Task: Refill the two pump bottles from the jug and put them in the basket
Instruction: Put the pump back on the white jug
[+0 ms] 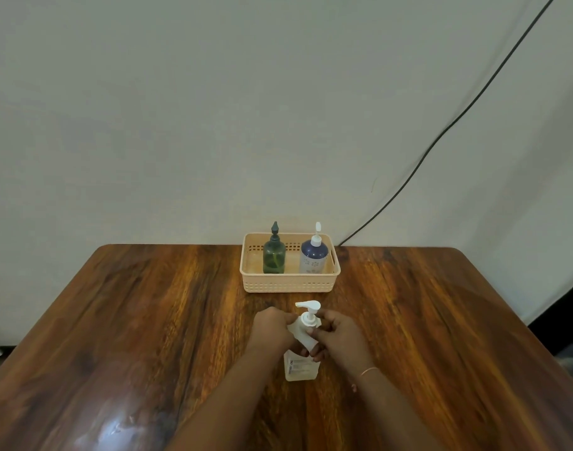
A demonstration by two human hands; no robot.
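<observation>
Left hand (pixel 272 327) and right hand (pixel 335 333) both grip the white pump bottle (pixel 303 356). At 12 o'clock, the beige basket (pixel 290 284) holds a green bottle (pixel 274 255) and a blue bottle (pixel 313 255).

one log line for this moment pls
hands: left hand and right hand on white pump bottle | basket: green pump bottle, blue pump bottle upright inside | jug: unseen

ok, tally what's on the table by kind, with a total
Pump bottles: 3 (green one and blue one in the basket, clear white-pump one in both hands)
Baskets: 1 (peach basket)
Total: 4
</observation>
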